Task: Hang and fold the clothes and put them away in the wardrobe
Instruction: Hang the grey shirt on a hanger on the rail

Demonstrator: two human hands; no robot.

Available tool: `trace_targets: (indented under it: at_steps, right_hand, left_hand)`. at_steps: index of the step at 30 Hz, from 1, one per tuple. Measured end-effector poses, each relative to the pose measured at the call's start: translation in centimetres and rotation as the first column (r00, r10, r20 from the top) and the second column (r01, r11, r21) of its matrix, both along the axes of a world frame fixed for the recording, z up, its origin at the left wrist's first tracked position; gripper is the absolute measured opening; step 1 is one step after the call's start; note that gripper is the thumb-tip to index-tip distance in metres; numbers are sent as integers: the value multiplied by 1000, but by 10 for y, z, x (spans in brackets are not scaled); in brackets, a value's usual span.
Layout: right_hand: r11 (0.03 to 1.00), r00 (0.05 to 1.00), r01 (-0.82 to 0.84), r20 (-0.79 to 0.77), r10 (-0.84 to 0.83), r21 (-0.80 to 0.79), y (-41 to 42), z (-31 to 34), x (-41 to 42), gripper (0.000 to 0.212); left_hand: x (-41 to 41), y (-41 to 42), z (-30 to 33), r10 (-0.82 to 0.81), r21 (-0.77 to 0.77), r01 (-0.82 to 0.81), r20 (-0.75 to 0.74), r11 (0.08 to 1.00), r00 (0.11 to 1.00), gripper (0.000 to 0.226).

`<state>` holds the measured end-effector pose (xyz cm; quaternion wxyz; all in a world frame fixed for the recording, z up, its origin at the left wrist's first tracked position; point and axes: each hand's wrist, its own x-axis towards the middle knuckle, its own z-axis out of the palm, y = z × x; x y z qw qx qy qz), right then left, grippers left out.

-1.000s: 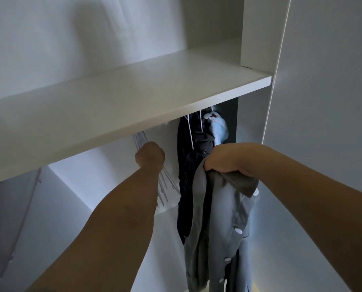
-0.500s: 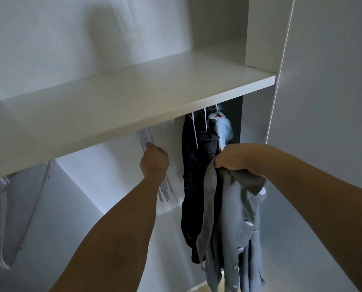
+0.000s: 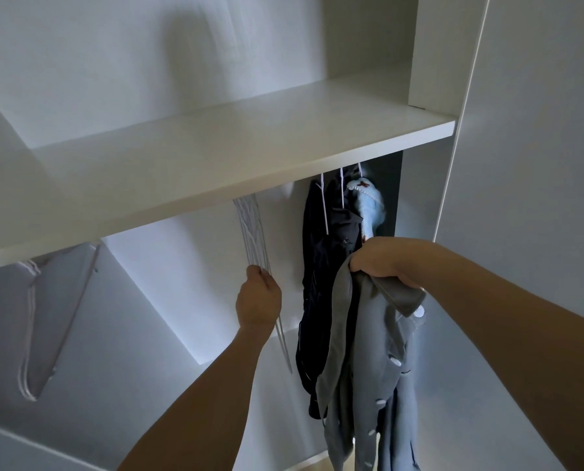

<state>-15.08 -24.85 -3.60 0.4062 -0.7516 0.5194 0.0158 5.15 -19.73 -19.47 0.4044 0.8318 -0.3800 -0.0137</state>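
Left hand (image 3: 258,300) fingers curled round white hangers (image 3: 254,229) under shelf (image 3: 216,185); right hand (image 3: 384,261) gripping grey shirt (image 3: 368,362) by collar (soft, light) — best held there.

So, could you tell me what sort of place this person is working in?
Most likely the inside of a white built-in wardrobe, probably in a home. A shelf runs above hanging space where a dark garment hangs, beside a bunch of bare white hangers that the left hand holds.
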Motion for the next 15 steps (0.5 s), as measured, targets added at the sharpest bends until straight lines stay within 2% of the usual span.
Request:
trace_targets:
  at_steps: [2,6,15]
  right_hand:
    - [1000,1000,-16,5,16,-26,2,-1,3,8]
    - [997,998,-58,16,59,-46,6,-8,6,34]
    - [996,998,-37,44,40,-78,31,-19,-4,36]
  left_hand:
    - [-5,9,-3,-4,2,4,5,1000,1000,23]
    - [-20,29,-9,-33,-1,33,-19,999,999,20]
    - [-50,87,-4,-71,-4,71,-101,997,992,18]
